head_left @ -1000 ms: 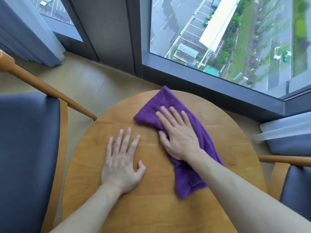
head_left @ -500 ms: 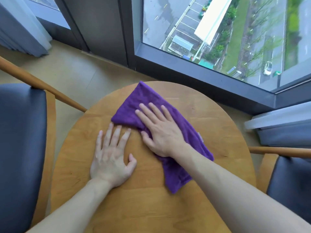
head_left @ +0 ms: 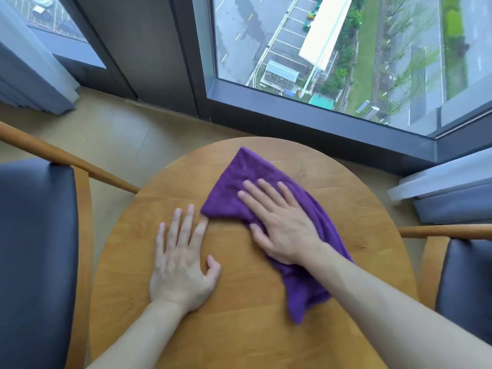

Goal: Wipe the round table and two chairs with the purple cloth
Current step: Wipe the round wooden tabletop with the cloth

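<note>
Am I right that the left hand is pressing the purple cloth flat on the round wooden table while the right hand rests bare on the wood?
Not quite: the hands are swapped. In the head view the right hand presses the purple cloth flat on the round wooden table, while the left hand rests bare on the wood.

A sitting corner in a high-rise room, such as a hotel room or flat, is shown. A small round wooden counter [head_left: 239,328] is set between two wooden-framed chairs with dark padded seats, one at the left [head_left: 34,249] and one at the right [head_left: 468,275], on a pale floor [head_left: 119,134]. Floor-level windows [head_left: 346,49] in dark frames are met at the corner, grey curtains [head_left: 29,70] are hung at both sides, and a car park, roofs and trees are seen far below.
</note>
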A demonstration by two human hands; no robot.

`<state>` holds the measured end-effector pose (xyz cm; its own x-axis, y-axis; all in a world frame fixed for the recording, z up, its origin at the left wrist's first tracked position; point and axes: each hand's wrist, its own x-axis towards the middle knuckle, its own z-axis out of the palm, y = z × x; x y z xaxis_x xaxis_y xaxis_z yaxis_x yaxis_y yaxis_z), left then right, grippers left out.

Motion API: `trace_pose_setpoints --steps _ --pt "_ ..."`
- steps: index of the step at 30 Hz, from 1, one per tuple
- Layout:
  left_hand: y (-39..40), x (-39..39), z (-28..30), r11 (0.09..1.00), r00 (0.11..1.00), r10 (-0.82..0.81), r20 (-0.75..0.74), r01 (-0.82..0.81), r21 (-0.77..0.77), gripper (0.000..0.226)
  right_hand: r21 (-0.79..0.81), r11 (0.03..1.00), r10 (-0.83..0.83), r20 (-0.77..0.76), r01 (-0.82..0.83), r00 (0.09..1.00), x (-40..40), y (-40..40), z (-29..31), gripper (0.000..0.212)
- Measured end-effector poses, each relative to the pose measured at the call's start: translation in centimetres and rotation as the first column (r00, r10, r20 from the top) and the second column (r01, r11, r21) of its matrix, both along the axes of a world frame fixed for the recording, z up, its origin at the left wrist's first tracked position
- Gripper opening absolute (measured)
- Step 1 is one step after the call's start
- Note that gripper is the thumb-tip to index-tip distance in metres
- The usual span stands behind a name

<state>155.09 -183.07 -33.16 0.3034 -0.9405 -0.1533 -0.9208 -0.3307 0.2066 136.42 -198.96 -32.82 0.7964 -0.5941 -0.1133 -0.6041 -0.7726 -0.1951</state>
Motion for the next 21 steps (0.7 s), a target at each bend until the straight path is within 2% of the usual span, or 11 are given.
trace_pose_setpoints --steps 2,4,6,7,9,12,15,16,18,20,21 --pt "0.0 -0.1 -0.1 1.0 1.0 -0.002 0.005 0.002 0.021 0.083 -0.023 0.958 -0.286 -0.011 0.286 0.958 -1.4 -2.0 -0.2 0.07" --pt "0.1 -0.1 -0.2 1.0 1.0 0.002 0.005 -0.002 0.021 0.082 -0.022 0.797 -0.604 -0.006 0.604 0.797 0.1 -3.3 -0.5 0.072" --pt "0.1 -0.2 -0.3 1.0 1.0 0.007 0.009 -0.008 0.02 0.082 -0.007 0.669 -0.743 0.0 0.743 0.669 3.2 -3.8 -0.8 0.073" --pt "0.1 -0.2 -0.3 1.0 1.0 0.009 0.014 -0.009 0.02 0.083 0.004 0.661 -0.75 0.007 0.75 0.661 4.5 -3.8 -0.9 0.073" --pt "0.2 -0.1 -0.3 1.0 1.0 0.009 0.014 -0.01 0.018 0.083 0.009 0.735 -0.678 0.021 0.678 0.735 5.9 -3.1 -0.8 0.072" --pt "0.1 0.0 -0.2 1.0 1.0 0.011 0.006 -0.012 0.008 0.083 0.016 0.909 -0.417 0.056 0.417 0.907 4.4 0.2 -0.4 0.068" --pt "0.1 0.0 -0.3 1.0 1.0 0.013 0.003 -0.013 0.0 0.082 0.03 0.978 -0.209 0.043 0.208 0.977 0.0 2.6 -0.3 0.069" --pt "0.1 0.0 -0.3 1.0 1.0 0.011 0.002 -0.011 0.002 0.082 0.026 0.976 -0.218 0.026 0.217 0.976 -1.5 2.1 -0.3 0.07" --pt "0.3 0.0 -0.5 1.0 1.0 0.012 0.007 -0.012 0.011 0.082 0.009 0.926 -0.379 -0.006 0.379 0.926 -2.8 -0.5 -0.5 0.071" --pt "0.4 0.0 -0.6 1.0 1.0 0.011 0.012 -0.011 0.022 0.081 0.006 0.802 -0.597 -0.028 0.597 0.802 -1.6 -3.4 -0.6 0.071" --pt "0.4 0.0 -0.6 1.0 1.0 0.012 0.014 -0.013 0.022 0.081 0.005 0.757 -0.653 -0.036 0.653 0.757 -0.3 -4.3 -0.6 0.072"
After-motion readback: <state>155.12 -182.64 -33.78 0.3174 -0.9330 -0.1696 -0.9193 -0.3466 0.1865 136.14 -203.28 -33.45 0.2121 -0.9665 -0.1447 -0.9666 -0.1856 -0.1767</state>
